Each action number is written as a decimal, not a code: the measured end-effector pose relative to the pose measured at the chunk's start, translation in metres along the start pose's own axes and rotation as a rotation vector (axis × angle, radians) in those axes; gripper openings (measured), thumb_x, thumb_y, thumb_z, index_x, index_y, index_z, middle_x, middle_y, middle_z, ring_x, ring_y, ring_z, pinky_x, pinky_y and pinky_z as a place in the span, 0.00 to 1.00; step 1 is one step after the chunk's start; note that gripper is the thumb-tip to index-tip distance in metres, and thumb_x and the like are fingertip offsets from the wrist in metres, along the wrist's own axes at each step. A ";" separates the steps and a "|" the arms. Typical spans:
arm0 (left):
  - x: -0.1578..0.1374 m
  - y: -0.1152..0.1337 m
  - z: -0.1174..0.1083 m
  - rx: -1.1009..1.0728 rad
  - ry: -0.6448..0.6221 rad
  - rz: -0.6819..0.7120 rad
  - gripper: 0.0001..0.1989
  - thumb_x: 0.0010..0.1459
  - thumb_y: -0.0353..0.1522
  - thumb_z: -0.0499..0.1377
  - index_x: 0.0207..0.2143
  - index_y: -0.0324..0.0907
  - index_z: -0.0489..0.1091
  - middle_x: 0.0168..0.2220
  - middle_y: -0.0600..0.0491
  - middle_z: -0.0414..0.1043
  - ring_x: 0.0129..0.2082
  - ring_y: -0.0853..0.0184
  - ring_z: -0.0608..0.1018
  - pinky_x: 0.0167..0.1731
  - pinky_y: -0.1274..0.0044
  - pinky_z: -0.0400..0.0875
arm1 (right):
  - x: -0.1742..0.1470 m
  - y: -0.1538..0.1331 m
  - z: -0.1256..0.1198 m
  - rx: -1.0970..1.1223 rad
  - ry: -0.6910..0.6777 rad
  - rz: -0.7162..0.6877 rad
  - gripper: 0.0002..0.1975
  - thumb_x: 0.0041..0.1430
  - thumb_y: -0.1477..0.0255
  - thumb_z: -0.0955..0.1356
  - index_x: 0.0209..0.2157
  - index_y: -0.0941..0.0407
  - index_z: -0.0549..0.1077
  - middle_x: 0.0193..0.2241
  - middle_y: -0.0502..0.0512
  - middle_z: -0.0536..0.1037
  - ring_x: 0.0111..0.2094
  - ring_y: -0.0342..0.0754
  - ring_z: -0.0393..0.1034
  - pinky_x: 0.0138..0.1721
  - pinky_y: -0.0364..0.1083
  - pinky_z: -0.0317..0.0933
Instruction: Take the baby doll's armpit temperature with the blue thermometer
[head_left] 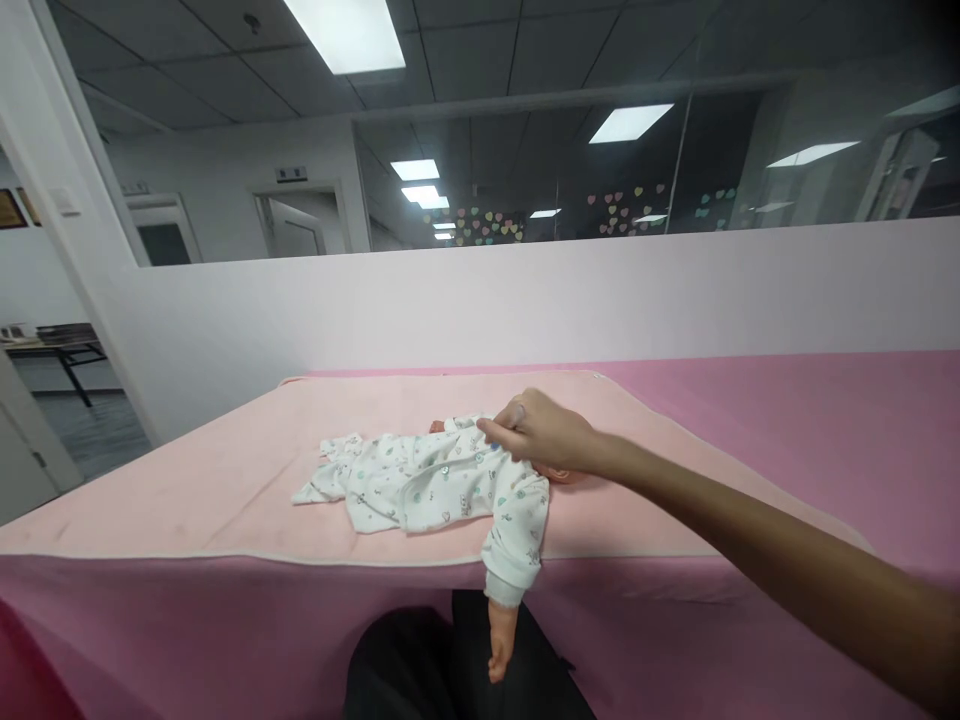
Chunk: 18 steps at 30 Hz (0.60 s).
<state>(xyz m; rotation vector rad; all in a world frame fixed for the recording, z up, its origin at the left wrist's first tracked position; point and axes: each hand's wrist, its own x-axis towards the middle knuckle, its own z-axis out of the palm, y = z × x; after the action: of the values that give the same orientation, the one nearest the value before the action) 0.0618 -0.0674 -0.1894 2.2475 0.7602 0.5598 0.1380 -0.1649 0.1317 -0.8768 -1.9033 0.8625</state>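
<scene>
A baby doll lies on its back across a peach blanket (pixel 247 480), dressed in a white printed romper (pixel 442 480). Its head is mostly hidden behind my wrist, at the right end of the body. One doll arm (pixel 501 640) hangs over the front edge, toward my knees. My right hand (pixel 536 428), with a ring on one finger, is closed at the romper's neck and chest, its fingertips pinching the cloth there. The romper's legs lie flat and loose at the left. My left hand is out of view.
A pink cover (pixel 787 410) spreads under the blanket and hangs down the front. Behind stands a low white wall (pixel 525 300) with a glass pane above. My dark-trousered legs (pixel 409 665) are close to the front edge. A doorway and a table (pixel 60 350) are at the left.
</scene>
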 end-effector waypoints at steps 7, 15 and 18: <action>0.007 0.010 -0.010 -0.014 0.047 -0.004 0.15 0.57 0.41 0.46 0.35 0.59 0.72 0.38 0.58 0.71 0.46 0.56 0.70 0.35 0.62 0.64 | 0.005 0.000 -0.005 -0.108 0.174 -0.094 0.25 0.57 0.60 0.58 0.15 0.59 0.71 0.07 0.47 0.67 0.10 0.36 0.57 0.13 0.37 0.55; 0.005 0.025 -0.015 -0.030 0.031 -0.022 0.12 0.59 0.36 0.51 0.45 0.45 0.65 0.48 0.50 0.65 0.44 0.65 0.70 0.42 0.68 0.68 | 0.005 0.000 -0.027 -0.176 0.505 -0.184 0.23 0.61 0.59 0.57 0.30 0.62 0.73 0.26 0.51 0.75 0.24 0.39 0.68 0.24 0.39 0.63; -0.002 0.026 -0.015 -0.032 0.004 -0.025 0.12 0.56 0.35 0.55 0.44 0.47 0.65 0.47 0.50 0.65 0.44 0.65 0.70 0.40 0.71 0.69 | -0.005 0.008 -0.024 -0.235 0.469 -0.123 0.17 0.59 0.61 0.61 0.39 0.61 0.70 0.39 0.53 0.72 0.35 0.44 0.68 0.36 0.45 0.66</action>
<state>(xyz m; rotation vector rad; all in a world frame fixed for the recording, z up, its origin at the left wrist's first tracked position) 0.0609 -0.0770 -0.1606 2.2055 0.7754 0.5611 0.1630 -0.1593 0.1325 -0.9890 -1.6376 0.3221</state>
